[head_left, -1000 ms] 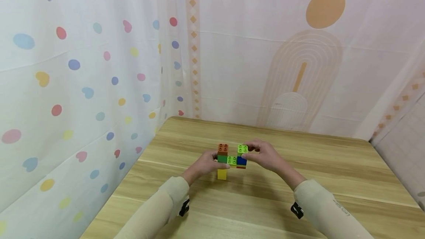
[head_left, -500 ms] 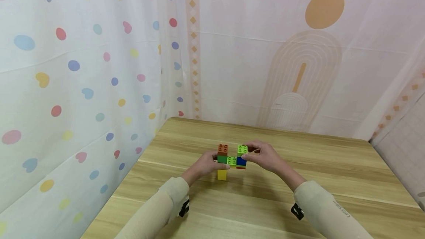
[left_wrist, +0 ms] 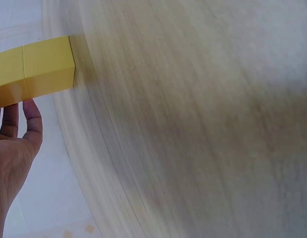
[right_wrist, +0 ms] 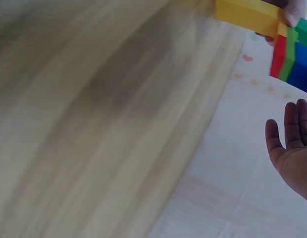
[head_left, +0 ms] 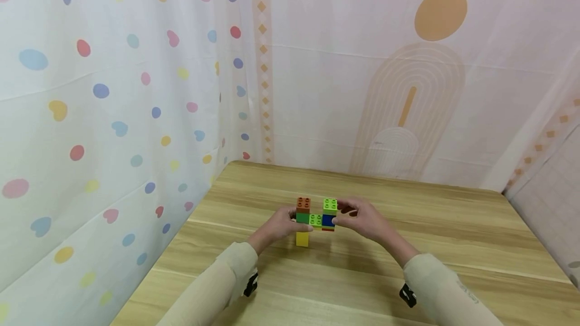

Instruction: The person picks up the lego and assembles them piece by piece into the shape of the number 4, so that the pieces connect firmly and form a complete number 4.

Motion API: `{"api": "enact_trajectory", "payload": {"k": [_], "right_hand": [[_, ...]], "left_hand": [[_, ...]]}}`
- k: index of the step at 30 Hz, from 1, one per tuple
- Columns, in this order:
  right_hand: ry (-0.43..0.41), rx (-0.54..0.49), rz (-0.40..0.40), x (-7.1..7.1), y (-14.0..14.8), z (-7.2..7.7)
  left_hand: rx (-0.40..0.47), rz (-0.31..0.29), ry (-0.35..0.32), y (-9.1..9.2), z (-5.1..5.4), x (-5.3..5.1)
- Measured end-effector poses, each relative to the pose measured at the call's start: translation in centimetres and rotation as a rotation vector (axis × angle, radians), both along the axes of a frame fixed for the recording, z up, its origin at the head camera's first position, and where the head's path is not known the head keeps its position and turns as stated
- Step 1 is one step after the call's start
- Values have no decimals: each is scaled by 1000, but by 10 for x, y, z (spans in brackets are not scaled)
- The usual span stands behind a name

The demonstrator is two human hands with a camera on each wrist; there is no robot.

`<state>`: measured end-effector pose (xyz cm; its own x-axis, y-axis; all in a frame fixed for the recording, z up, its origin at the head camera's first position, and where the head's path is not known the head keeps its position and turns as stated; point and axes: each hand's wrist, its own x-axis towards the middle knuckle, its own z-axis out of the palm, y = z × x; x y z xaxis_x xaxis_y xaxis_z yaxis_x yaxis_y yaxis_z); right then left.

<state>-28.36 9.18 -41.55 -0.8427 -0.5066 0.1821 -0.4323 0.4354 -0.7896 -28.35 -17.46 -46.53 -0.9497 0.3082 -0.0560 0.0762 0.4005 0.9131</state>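
A toy brick build (head_left: 315,221) is in my left hand (head_left: 278,226), whose thumb lies across its front and whose fingers go behind. The left column has a brown-orange brick (head_left: 303,205) on a green brick (head_left: 302,218), with a yellow part (left_wrist: 47,64) below. Lime studs form the middle. On the right, a lime brick (head_left: 330,205) sits over a blue brick (head_left: 327,221), with red beneath. My right hand (head_left: 367,219) is at that right side, thumb tip at the blue brick's edge, other fingers loosely extended. Whether the yellow part touches the table is unclear.
The wooden table (head_left: 353,291) spreads beneath both hands. A dotted curtain (head_left: 113,140) hangs on the left and a patterned pale curtain (head_left: 317,89) behind the table's far edge. Black straps (head_left: 250,284) show under the sleeves.
My right hand has shifted slightly right and down. Its thumb tip has dropped from near the lime brick to the blue brick's right edge. The left hand and the build stay nearly still.
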Motion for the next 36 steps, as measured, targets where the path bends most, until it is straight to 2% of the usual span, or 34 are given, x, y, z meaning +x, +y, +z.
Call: {"api": "enact_trajectory", "payload": {"k": [12, 26, 31, 33, 36], "right_hand": [[-78, -50, -25, 2, -7, -47], [-121, -101, -36, 2, -12, -55], [-125, -101, -40, 2, -13, -55], [-130, -102, -44, 2, -14, -55], [-135, -102, -49, 2, -14, -55]], "left_hand": [[-11, 12, 15, 1, 1, 0], [-13, -4, 37, -1, 1, 1], [9, -21, 64, -8, 14, 1], [39, -23, 102, -12, 23, 0], [42, -20, 198, -13, 41, -4]]}}
